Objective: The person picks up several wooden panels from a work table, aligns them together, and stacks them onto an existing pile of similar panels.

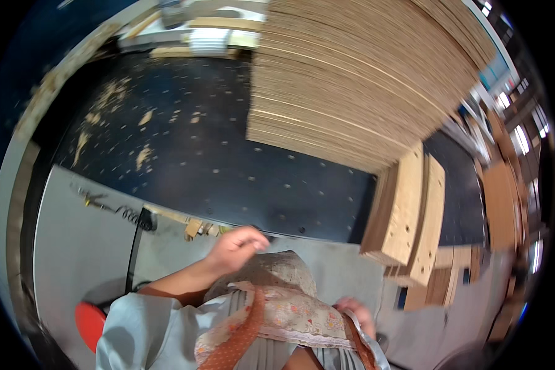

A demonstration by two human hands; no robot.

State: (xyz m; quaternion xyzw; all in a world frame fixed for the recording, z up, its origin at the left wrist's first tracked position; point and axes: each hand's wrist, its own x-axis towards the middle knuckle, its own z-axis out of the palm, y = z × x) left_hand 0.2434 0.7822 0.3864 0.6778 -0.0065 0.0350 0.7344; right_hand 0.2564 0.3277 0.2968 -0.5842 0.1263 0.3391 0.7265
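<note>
My left hand (237, 248) is closed, its fingers curled in beside the front edge of the black table (197, 179). Whether anything is inside it is hidden; a small dark patch shows by its fingertips. Low at my right side is my right hand (357, 313), smeared by motion, near the patterned apron (296, 311). Nothing can be made out in its fingers. A tall stack of brown wooden boards (345, 86) stands on the far right of the table. Thick curved wooden pieces (404, 213) rest at the table's right, nearer to me.
Wood chips (145, 117) lie scattered on the table's left. Beside its front edge are a coiled black hose (132, 216) and a small brass-coloured fitting (194, 229). A red round seat (90, 325) stands at lower left. More wooden pieces (435, 287) are at the right.
</note>
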